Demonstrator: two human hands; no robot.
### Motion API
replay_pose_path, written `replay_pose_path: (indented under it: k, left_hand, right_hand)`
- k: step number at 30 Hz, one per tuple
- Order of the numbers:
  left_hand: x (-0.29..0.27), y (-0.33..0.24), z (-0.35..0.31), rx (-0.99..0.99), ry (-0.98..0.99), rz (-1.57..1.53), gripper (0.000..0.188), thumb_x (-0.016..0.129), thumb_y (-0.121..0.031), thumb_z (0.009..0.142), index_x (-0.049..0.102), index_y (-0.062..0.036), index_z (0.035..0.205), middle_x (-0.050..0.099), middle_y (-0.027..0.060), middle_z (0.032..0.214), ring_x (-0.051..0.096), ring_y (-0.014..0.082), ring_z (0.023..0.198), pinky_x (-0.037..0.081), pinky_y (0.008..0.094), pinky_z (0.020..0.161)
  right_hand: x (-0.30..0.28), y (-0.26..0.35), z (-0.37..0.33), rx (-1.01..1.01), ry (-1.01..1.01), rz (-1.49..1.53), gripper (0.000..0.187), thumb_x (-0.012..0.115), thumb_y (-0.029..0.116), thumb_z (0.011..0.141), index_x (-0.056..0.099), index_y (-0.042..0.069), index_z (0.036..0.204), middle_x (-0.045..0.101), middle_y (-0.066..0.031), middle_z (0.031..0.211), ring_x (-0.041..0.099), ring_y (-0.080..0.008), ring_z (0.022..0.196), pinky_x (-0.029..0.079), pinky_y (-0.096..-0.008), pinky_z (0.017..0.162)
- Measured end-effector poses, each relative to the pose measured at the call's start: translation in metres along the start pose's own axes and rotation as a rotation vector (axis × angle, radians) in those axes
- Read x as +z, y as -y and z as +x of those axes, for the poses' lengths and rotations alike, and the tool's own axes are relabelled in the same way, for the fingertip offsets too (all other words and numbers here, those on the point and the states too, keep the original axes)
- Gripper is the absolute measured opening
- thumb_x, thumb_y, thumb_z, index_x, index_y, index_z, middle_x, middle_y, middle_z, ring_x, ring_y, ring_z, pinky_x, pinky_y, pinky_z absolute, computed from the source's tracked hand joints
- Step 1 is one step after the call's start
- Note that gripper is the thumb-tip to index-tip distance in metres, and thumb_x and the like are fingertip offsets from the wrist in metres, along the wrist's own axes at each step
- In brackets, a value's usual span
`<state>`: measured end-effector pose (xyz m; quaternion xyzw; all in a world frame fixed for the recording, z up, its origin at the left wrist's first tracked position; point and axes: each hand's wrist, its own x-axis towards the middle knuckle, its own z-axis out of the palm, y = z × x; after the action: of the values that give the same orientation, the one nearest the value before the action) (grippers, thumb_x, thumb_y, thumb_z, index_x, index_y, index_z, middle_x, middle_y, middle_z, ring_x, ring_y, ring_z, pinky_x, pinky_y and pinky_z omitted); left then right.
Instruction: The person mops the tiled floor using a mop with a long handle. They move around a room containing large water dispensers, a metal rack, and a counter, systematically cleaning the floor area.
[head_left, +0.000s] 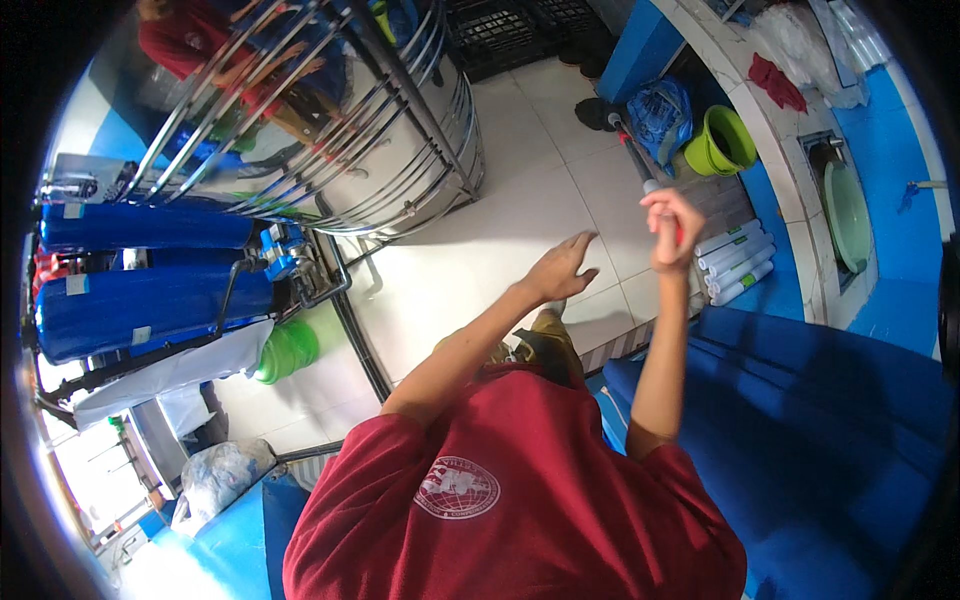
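Maroon shirt (560, 470) nearest, round white print on chest; both forearms reach forward from its sleeves. Blue-covered surface (800, 430) alongside, to the person's right. Left hand (563, 268): above the floor, fingers loosely spread, thumb apart, well clear of the pole. Right hand (670, 228): slightly blurred; fingers curled around the near end of a pole (636, 156), red showing at the fist. Pole slants away from the right hand, grey with red parts, to a dark head (594, 113) low at its far end, over pale floor tiles (520, 215). Right of the pole: white cylinders (735, 262) stacked near the right hand; farther on, lime-green buckets (722, 145) just beside a blue plastic bag (660, 115). To the left: long blue tanks (150, 310) and a shiny metal vessel (430, 170) behind curved rails. Farthest: black crates (500, 35).
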<state>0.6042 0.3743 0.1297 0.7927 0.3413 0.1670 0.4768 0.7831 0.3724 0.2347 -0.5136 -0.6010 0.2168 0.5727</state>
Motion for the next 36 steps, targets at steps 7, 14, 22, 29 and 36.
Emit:
replay_pose_path:
  k: [7, 14, 22, 29, 36]
  left_hand:
    - [0.035, -0.083, 0.142, 0.285, -0.322, 0.004, 0.069, 0.071, -0.021, 0.073, 0.039, -0.0018, 0.131, 0.050, 0.0254, 0.127, 0.047, 0.0389, 0.121, 0.041, 0.0416, 0.100]
    - [0.132, -0.086, 0.193, 0.098, 0.207, -0.141, 0.020, 0.062, -0.022, 0.069, 0.064, -0.0064, 0.081, 0.065, 0.0165, 0.085, 0.061, 0.0379, 0.088, 0.048, 0.0458, 0.081]
    - [0.202, -0.076, 0.213, -0.012, 0.148, 0.031, 0.031, 0.061, -0.025, 0.065, 0.069, -0.0066, 0.089, 0.066, 0.0213, 0.094, 0.063, 0.0365, 0.096, 0.049, 0.0440, 0.086]
    - [0.147, -0.008, 0.154, -0.293, -0.069, 0.007, 0.031, 0.059, -0.023, 0.066, 0.071, -0.0090, 0.091, 0.066, 0.0211, 0.098, 0.063, 0.0365, 0.097, 0.050, 0.0427, 0.087]
    - [0.073, 0.120, -0.028, -0.678, -0.420, -0.010, 0.032, 0.060, -0.024, 0.067, 0.070, -0.0094, 0.094, 0.068, 0.0179, 0.092, 0.064, 0.0343, 0.093, 0.050, 0.0430, 0.087]
  right_hand:
    - [-0.152, 0.162, 0.062, 0.052, 0.264, 0.039, 0.044, 0.040, 0.019, 0.085, 0.059, -0.018, 0.099, 0.047, -0.0047, 0.055, 0.042, -0.0114, 0.050, 0.034, -0.0264, 0.051]
    - [-0.250, 0.147, 0.040, -0.358, -0.065, -0.577, 0.036, 0.039, 0.020, 0.093, 0.057, -0.010, 0.097, 0.048, -0.0067, 0.054, 0.047, -0.0141, 0.045, 0.046, -0.0340, 0.050]
    - [-0.336, 0.089, 0.029, -0.249, -0.541, -0.197, 0.022, 0.038, 0.006, 0.094, 0.055, -0.009, 0.092, 0.034, -0.0041, 0.053, 0.032, -0.0110, 0.042, 0.039, -0.0280, 0.042]
    - [-0.255, 0.018, 0.071, -0.175, -0.529, -0.277, 0.020, 0.043, 0.008, 0.091, 0.055, -0.008, 0.091, 0.030, -0.0013, 0.053, 0.030, -0.0088, 0.042, 0.034, -0.0260, 0.043]
    - [-0.049, -0.037, 0.056, 0.261, -0.044, 0.685, 0.024, 0.042, 0.019, 0.091, 0.056, -0.001, 0.097, 0.030, 0.0043, 0.052, 0.027, -0.0074, 0.042, 0.032, -0.0258, 0.047]
